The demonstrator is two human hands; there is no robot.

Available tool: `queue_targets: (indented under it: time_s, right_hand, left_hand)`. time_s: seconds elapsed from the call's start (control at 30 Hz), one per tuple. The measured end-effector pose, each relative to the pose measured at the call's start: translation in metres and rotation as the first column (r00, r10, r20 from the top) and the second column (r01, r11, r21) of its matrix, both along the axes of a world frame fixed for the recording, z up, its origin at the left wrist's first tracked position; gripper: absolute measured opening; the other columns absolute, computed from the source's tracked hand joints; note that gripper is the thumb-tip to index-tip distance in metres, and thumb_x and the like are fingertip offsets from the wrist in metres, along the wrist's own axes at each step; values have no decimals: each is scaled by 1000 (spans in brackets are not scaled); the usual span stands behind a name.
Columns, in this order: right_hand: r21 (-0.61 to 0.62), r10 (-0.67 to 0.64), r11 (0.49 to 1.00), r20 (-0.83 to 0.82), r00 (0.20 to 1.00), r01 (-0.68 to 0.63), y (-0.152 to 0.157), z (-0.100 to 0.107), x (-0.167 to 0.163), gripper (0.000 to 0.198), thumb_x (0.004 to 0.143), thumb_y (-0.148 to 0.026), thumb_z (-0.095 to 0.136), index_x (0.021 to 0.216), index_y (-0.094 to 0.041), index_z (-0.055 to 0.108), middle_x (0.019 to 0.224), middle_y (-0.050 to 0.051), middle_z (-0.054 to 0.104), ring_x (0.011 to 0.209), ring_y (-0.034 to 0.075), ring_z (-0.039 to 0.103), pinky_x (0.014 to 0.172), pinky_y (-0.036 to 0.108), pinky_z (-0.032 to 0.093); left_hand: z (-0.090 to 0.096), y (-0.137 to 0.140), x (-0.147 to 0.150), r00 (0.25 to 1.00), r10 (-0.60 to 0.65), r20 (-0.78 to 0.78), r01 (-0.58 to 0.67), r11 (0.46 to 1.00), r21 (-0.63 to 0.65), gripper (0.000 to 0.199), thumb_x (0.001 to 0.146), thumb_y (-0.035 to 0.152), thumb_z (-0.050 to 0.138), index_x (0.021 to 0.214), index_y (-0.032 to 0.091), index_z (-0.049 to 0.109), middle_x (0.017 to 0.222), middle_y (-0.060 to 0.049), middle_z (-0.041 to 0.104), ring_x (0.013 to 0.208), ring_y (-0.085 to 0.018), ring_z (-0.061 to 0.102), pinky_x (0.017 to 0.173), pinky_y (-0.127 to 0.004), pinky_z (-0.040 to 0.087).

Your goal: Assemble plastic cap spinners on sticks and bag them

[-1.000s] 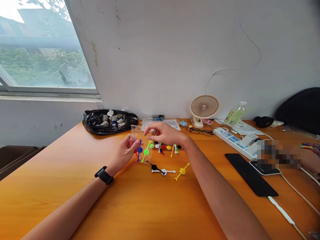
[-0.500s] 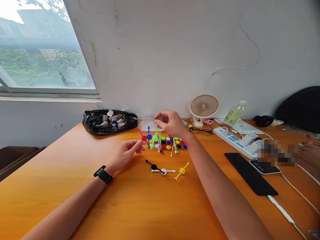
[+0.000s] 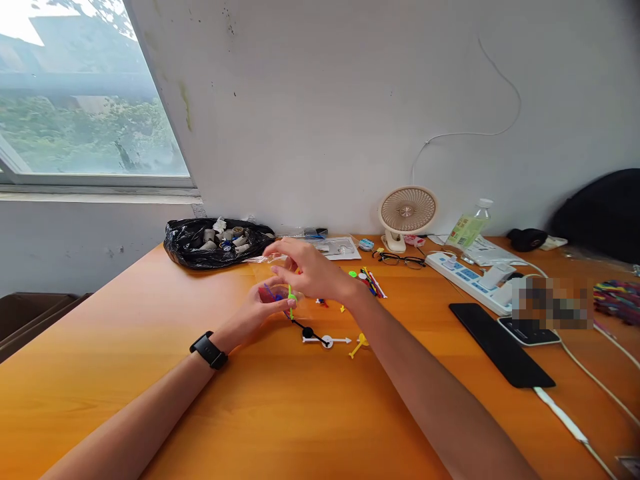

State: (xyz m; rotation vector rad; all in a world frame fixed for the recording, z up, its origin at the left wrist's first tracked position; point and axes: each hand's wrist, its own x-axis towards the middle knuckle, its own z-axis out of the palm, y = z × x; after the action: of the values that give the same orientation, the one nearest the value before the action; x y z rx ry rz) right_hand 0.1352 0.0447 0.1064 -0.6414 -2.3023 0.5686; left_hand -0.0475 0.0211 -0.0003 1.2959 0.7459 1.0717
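Note:
My left hand (image 3: 257,310) is closed on a small clear plastic bag (image 3: 261,268). Coloured spinner arrows show at that hand: a blue one (image 3: 278,298), a red one partly behind the fingers, and a bright green one (image 3: 291,297) by the thumb. Bent over the bag's upper part is my right hand (image 3: 313,268), its fingers curled on the film; the exact grip is partly hidden. In front of both hands lie a black arrow (image 3: 307,332), a white arrow (image 3: 327,341) that it crosses, and a yellow arrow (image 3: 361,343) near my right forearm.
More coloured arrows (image 3: 373,282) lie beyond my right wrist. A black bag of grey pieces (image 3: 200,257) sits at the back left. Along the back and right are a fan (image 3: 407,212), glasses (image 3: 403,260), a bottle (image 3: 469,230), a power strip (image 3: 463,280) and a black phone (image 3: 500,343).
The plastic bag, upright and spread before, is now lower and folded over at my left hand. My right hand has moved left and down. A person's hand at the far right has left view.

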Motion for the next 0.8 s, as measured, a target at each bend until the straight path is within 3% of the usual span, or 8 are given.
queue_targets:
  time_s: [0.07, 0.13, 0.2, 0.27, 0.4, 0.53, 0.6, 0.8]
  right_hand:
    - [60, -25, 998, -31, 999, 27, 1, -1, -1, 37, 97, -24, 60, 134, -23, 58, 129, 8, 63, 93, 18, 63, 87, 34, 52]
    - [79, -95, 992, -79, 992, 101, 6, 2, 7, 41, 99, -30, 62, 139, -23, 55, 132, 10, 62, 96, 19, 63, 88, 34, 52]
    - [50, -180, 982, -59, 982, 183, 12, 6, 21, 29, 100, -32, 60, 126, -21, 63, 121, 9, 67, 90, 17, 63, 80, 31, 52]
    - [-43, -190, 980, 113, 975, 196, 19, 7, 33, 17, 99, -33, 61, 103, -19, 69, 102, 6, 72, 81, 16, 64, 72, 28, 49]
    - [-371, 88, 919, 520, 850, 132, 24, -8, 35, 16, 90, -34, 71, 95, -18, 71, 80, 3, 75, 64, 16, 67, 58, 26, 45]
    - [-470, 268, 870, 706, 656, 149, 26, -33, 13, 22, 81, -37, 80, 88, -18, 72, 67, 1, 74, 66, 18, 70, 57, 25, 45]
    - [-520, 317, 841, 697, 643, 148, 27, -43, 5, 22, 77, -32, 83, 90, -18, 72, 64, -1, 73, 69, 18, 71, 59, 24, 46]
    - [-647, 416, 761, 552, 723, 56, 34, -57, 3, 27, 72, -20, 81, 97, -17, 72, 68, -3, 75, 66, 15, 71, 61, 22, 48]
  left_hand:
    - [0, 6, -6, 986, 99, 132, -92, 994, -62, 31, 81, 30, 88, 105, 19, 72, 92, -4, 76, 77, -15, 70, 73, -26, 58]
    - [1, 14, -16, 921, 227, 318, -190, 971, -142, 31, 81, 28, 87, 107, 21, 71, 95, -2, 75, 77, -11, 69, 73, -23, 58]
    - [1, 21, -23, 845, 336, 416, -252, 936, -244, 29, 81, 25, 86, 105, 21, 70, 100, -2, 76, 81, -11, 71, 77, -22, 60]
    - [-2, 24, -24, 821, 374, 432, -247, 914, -323, 28, 81, 23, 86, 103, 20, 69, 102, -3, 76, 82, -12, 72, 77, -23, 61]
    - [-11, 21, -10, 880, 328, 344, -212, 919, -333, 40, 76, 20, 90, 108, 17, 67, 97, -5, 77, 79, -13, 73, 72, -23, 60]
    - [-15, 20, -7, 928, 303, 217, -242, 933, -266, 47, 74, 23, 93, 112, 17, 66, 95, -6, 77, 74, -14, 73, 64, -22, 57]
    - [-13, 22, -13, 922, 342, 180, -294, 924, -246, 46, 73, 25, 94, 109, 16, 67, 92, -5, 77, 70, -13, 71, 62, -22, 54]
    - [-8, 29, -27, 894, 410, 182, -375, 905, -200, 41, 70, 29, 95, 98, 13, 69, 84, -4, 74, 68, -12, 68, 63, -22, 53]
